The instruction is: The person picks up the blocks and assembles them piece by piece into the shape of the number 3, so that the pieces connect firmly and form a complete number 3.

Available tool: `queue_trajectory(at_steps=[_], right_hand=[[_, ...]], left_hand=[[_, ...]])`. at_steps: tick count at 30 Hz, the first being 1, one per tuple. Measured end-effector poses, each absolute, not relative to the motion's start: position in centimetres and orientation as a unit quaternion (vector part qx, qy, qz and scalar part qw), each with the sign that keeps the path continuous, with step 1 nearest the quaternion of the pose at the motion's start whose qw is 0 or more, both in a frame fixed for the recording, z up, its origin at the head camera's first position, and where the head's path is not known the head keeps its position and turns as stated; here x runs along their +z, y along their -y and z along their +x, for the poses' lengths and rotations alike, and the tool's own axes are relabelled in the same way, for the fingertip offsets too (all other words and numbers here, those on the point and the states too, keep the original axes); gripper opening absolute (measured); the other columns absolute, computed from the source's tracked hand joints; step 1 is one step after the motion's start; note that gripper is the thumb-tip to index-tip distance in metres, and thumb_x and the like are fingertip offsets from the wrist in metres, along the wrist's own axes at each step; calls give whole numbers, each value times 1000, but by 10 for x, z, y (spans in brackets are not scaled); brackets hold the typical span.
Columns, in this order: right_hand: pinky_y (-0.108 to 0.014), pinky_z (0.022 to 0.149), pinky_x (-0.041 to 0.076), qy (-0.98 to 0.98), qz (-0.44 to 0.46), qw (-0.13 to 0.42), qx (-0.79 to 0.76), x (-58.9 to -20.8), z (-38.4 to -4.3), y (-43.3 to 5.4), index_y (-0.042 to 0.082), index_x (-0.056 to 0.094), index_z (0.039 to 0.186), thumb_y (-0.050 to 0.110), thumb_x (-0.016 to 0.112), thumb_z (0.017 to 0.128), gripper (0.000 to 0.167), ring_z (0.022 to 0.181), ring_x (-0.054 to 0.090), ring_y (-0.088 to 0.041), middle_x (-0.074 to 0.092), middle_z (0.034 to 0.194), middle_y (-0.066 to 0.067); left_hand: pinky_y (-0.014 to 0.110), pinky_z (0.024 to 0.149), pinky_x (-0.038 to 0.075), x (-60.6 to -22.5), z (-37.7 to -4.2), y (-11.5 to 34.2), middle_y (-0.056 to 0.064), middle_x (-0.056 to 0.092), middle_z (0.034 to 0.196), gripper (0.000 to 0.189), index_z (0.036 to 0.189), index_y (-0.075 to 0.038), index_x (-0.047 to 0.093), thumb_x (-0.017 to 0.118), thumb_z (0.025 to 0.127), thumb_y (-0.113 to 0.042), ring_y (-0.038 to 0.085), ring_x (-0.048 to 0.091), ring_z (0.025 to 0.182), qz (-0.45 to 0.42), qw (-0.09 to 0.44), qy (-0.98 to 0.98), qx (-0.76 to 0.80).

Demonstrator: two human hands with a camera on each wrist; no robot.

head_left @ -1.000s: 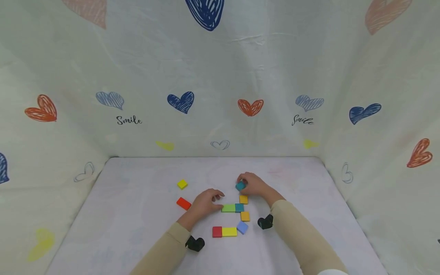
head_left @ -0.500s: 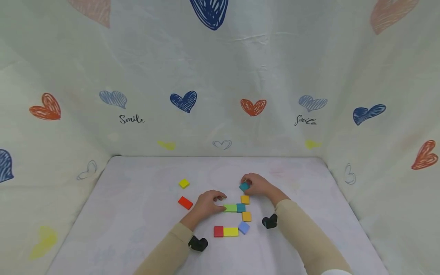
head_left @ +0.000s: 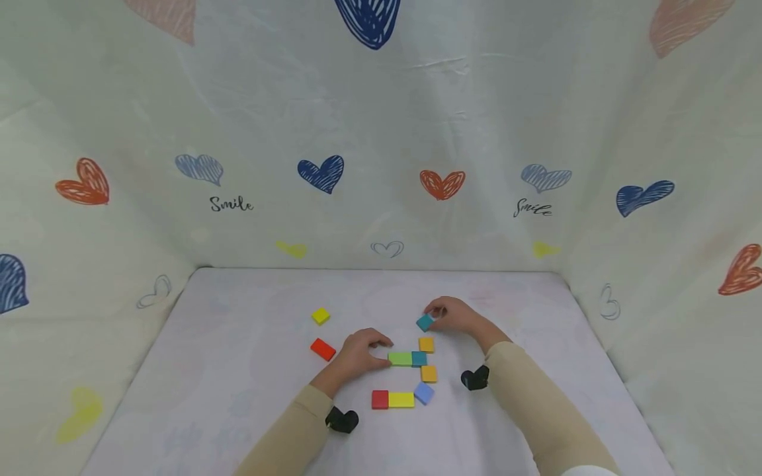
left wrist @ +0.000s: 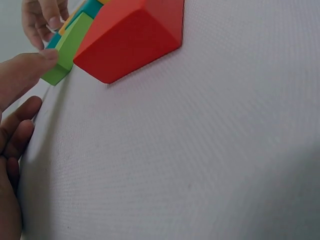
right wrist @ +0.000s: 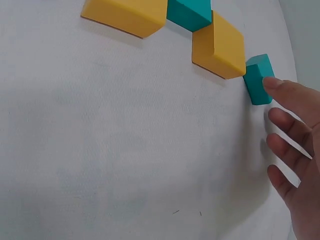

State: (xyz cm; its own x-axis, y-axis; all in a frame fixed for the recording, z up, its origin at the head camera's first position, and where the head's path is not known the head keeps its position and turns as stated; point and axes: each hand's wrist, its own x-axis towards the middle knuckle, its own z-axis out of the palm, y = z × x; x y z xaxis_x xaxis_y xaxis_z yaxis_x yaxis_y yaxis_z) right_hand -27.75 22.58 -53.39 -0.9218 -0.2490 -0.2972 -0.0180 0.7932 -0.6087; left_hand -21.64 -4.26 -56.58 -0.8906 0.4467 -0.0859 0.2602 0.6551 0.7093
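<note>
My left hand [head_left: 358, 354] lies with its fingers loosely spread, thumb tip against the left end of a light green block [head_left: 400, 359]. A teal block [head_left: 419, 359] adjoins that block's right end. Two orange blocks touch or nearly touch the teal one: one behind it [head_left: 426, 344], one in front [head_left: 428, 374]. Farther back, my right hand [head_left: 458, 316] is at a second teal block [head_left: 425, 322], standing at an angle on the table. In the right wrist view its thumb touches this teal block [right wrist: 257, 80]; the other visible fingers are relaxed and apart.
A red block [head_left: 323, 349] lies left of my left hand, and a yellow block [head_left: 321, 316] behind it. Nearer me a red square block [head_left: 380, 399], a yellow block [head_left: 401, 400] and a turned light blue block [head_left: 424, 393] form a row. A heart-printed cloth [head_left: 381, 132] hangs behind the table.
The second teal block shifted slightly right in my right hand, then stayed put while the fingers drew a little to the right, uncovering more of it. My left hand hardly moved.
</note>
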Motion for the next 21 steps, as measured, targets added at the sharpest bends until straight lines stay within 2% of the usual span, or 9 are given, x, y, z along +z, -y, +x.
queue_trajectory(at_steps=[9, 13, 21], right_hand=[[-40, 91, 43, -896, -63, 187, -398, -540, -273, -238, 11, 70, 117, 16, 73, 88, 29, 98, 51, -22, 62, 104, -2], [-42, 95, 41, -890, -56, 185, -413, -547, -274, -244, 13, 70, 118, 20, 73, 88, 31, 101, 51, -21, 63, 108, -1], [-41, 94, 41, -883, -45, 175, -432, -557, -274, -245, 15, 72, 117, 19, 74, 87, 30, 101, 51, -20, 62, 107, 2]], left_hand=[[32, 86, 49, -570, -217, 46, -11, 60, 104, 30, 108, -23, 70, 81, 80, -23, 11, 53, 96, 213, 122, -894, 373], [32, 87, 49, -571, -217, 46, -13, 60, 104, 29, 106, -24, 70, 81, 80, -24, 11, 53, 97, 217, 121, -894, 373], [35, 90, 48, -569, -216, 46, -13, 59, 105, 27, 104, -25, 70, 81, 80, -24, 12, 53, 101, 222, 118, -897, 363]])
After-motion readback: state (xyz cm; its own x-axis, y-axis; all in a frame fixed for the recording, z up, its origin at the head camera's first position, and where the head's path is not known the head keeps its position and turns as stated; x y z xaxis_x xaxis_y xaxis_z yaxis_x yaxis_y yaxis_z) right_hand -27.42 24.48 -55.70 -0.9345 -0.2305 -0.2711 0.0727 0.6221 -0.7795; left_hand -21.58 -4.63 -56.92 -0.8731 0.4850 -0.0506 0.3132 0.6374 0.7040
